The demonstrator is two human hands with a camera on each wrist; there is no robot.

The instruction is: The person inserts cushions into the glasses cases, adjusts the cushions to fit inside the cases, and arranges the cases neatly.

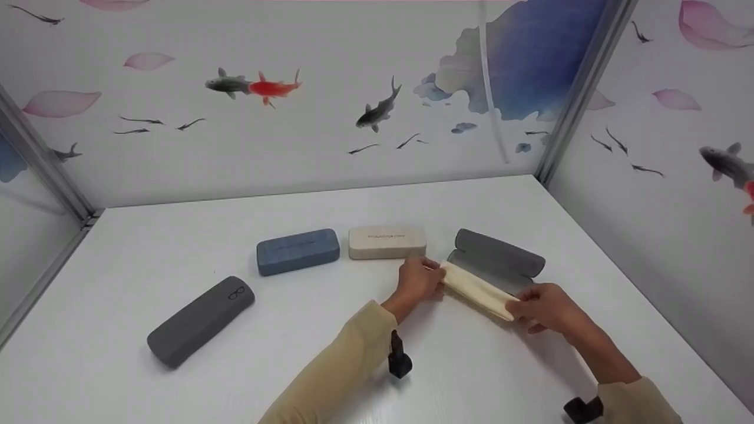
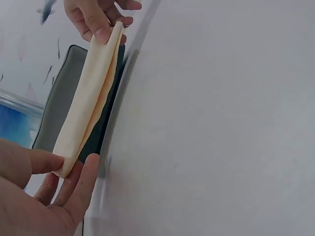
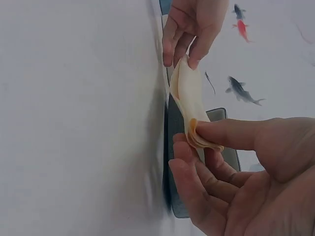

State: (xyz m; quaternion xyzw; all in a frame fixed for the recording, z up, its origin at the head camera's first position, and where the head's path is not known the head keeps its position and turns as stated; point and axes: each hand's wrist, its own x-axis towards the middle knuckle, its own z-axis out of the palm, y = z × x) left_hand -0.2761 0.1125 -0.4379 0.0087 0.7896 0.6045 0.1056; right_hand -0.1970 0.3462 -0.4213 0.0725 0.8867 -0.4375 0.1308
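A cream cloth [image 1: 478, 291], folded into a long strip, is stretched between my two hands. My left hand [image 1: 419, 279] pinches its far left end between thumb and fingers. At the near right end, my right hand [image 1: 546, 308] pinches the folded layers, which show in the right wrist view as a cloth edge [image 3: 204, 140]. Just behind the cloth lies an open grey glasses case [image 1: 500, 254], its lid tipped back. In the left wrist view the cloth [image 2: 88, 101] covers part of that case [image 2: 66, 91]. The inside of the case is partly hidden by the cloth.
A beige glasses case [image 1: 387, 242] stands closed behind my left hand, with a blue glasses case [image 1: 298, 252] to its left. Farther left lies a closed dark grey glasses case [image 1: 201, 321]. White panels with painted fish enclose the white table [image 1: 283, 383] at back and sides.
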